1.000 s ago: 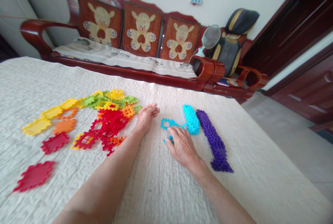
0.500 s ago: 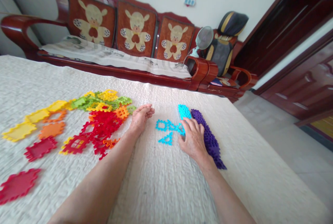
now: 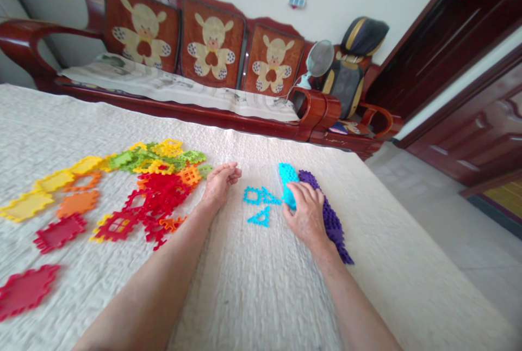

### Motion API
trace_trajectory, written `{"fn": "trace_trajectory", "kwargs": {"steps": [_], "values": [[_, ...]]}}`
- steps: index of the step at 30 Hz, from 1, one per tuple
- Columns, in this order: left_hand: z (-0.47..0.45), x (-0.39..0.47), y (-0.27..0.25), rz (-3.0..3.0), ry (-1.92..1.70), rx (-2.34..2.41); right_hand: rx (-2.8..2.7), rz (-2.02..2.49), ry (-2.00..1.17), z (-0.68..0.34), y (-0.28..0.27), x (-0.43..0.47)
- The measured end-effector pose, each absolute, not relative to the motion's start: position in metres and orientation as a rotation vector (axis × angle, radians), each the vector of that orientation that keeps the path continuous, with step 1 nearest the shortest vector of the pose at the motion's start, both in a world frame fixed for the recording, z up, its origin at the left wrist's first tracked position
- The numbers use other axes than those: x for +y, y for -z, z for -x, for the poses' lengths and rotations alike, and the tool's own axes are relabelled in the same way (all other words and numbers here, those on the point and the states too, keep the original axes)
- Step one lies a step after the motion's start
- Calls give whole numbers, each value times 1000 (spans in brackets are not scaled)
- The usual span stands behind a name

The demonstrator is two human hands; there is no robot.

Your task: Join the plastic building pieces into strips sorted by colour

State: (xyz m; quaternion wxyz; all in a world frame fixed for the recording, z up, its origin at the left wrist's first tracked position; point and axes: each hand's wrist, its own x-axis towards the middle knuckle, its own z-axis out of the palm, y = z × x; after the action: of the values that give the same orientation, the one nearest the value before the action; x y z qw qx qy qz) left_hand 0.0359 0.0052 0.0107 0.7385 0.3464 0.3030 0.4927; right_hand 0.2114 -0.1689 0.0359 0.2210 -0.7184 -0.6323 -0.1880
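Observation:
Light blue toothed plastic tiles (image 3: 286,172) stand packed in a row on the table, and the thumb and fingers of my right hand (image 3: 305,210) are closed around the near end of that row. Beside them on the right runs a long row of purple tiles (image 3: 333,220), partly behind the same hand. A square light blue frame (image 3: 253,195) and a triangular frame (image 3: 261,216) lie flat to the left. My left hand (image 3: 222,182) rests on its side between the coloured groups, its fingers curled together with nothing visible in them.
Left of my left forearm spread red tiles (image 3: 163,196), green tiles (image 3: 134,159), yellow tiles (image 3: 55,180) and orange tiles (image 3: 77,204). They lie on a white textured tablecloth (image 3: 253,285). Beyond the table's far edge stands a wooden sofa (image 3: 314,111) with bear cushions.
My right hand has shifted slightly right, bringing a light blue tile from the loose pieces against the near end of the light blue row. My left hand stays in place.

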Motion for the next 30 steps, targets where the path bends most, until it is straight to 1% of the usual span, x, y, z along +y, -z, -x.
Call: {"fn": "trace_trajectory", "kwargs": {"steps": [6,11,18,24,30], "values": [[-36,5,-11,-746,-1090,671,-1739,1950,459,-231,-46,-177],[-36,6,-8,-767,-1093,670,-1665,1983,418,-226,-44,-179],[-36,7,-8,-773,-1088,676,-1563,2102,543,-219,-36,-176],[-36,6,-8,-773,-1093,686,-1537,2166,551,-221,-31,-176],[-36,5,-11,-763,-1091,675,-1543,2060,577,-219,-32,-176]]}}
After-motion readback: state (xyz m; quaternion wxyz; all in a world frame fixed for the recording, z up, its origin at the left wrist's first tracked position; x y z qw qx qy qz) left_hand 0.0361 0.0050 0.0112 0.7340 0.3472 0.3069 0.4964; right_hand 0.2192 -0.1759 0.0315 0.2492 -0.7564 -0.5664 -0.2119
